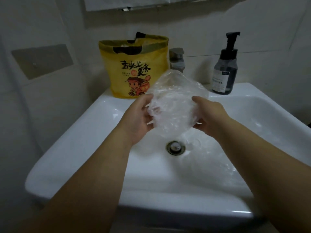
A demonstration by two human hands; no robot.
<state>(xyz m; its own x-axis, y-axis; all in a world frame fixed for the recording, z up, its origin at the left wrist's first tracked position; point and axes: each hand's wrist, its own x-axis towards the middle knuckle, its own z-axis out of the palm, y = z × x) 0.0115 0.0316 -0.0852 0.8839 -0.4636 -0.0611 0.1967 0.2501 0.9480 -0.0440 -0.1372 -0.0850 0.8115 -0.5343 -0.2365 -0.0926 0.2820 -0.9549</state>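
1. Both hands are up over the basin. Left hand [139, 118] grips the left edge of the clear plastic bag [173, 101], thumb on top and fingers curled under. Right hand [210, 116] grips the right edge the same way.
2. Bag location: held in the air between the two hands, above the white sink [70, 148], just behind and above the drain [175, 147]. It is crumpled and puffy. Can't tell if anything is inside.
3. Risk, slip: the film looks thin and glossy, possibly wet. With only edge grips, one side could slide out and the bag would flop into the basin.
4. Risk, drain: the bag hangs nearly over the drain opening. If dropped, the film could settle over it and block the outflow.
5. Risk, tear: pulling the hands apart stretches thin plastic, so it could rip at the thumbs.
6. Risk, spill: if there is liquid inside, tilting toward the open side dumps it. I can't tell which side is open.
7. Risk, knock: the yellow printed takeaway bag [134, 68] sits on the back ledge just behind the left hand, and the faucet [176, 60] is right behind the plastic. A forward push could bump either one.
8. Dark foam pump bottle [225, 71] stands on the ledge back right, well apart from the right hand, so the risk is low.
9. Shiny patch in the basin right of the drain could be water or more clear film. Can't tell which.
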